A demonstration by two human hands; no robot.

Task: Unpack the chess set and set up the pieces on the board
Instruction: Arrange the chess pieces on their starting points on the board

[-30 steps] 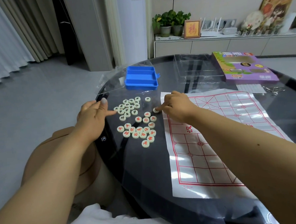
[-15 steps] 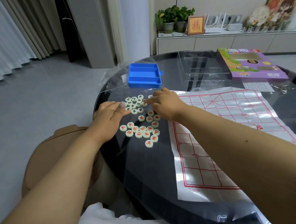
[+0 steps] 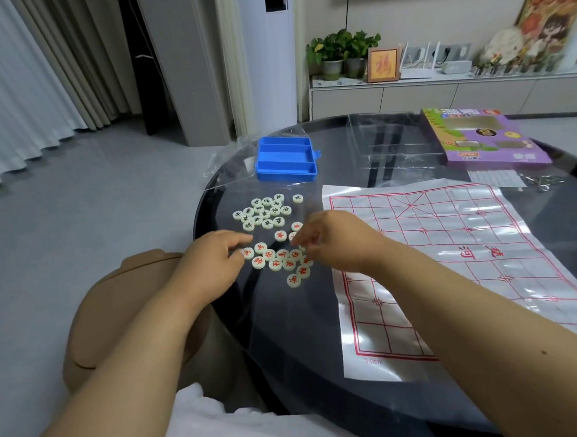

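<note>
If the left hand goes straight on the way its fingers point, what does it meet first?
Probably the red-marked pieces: the left hand points right toward them, its fingertips almost at the nearest piece. Depth is hard to judge.

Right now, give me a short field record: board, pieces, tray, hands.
board: plastic sheet board lies flat on the table, no pieces on it
pieces: black-marked pieces and red-marked pieces loose on the table, left of the board
tray: blue tray beyond the pieces, looks empty
left hand: at the red group's left edge, grip unclear
right hand: fingers curled over the red group, grip unclear
</note>
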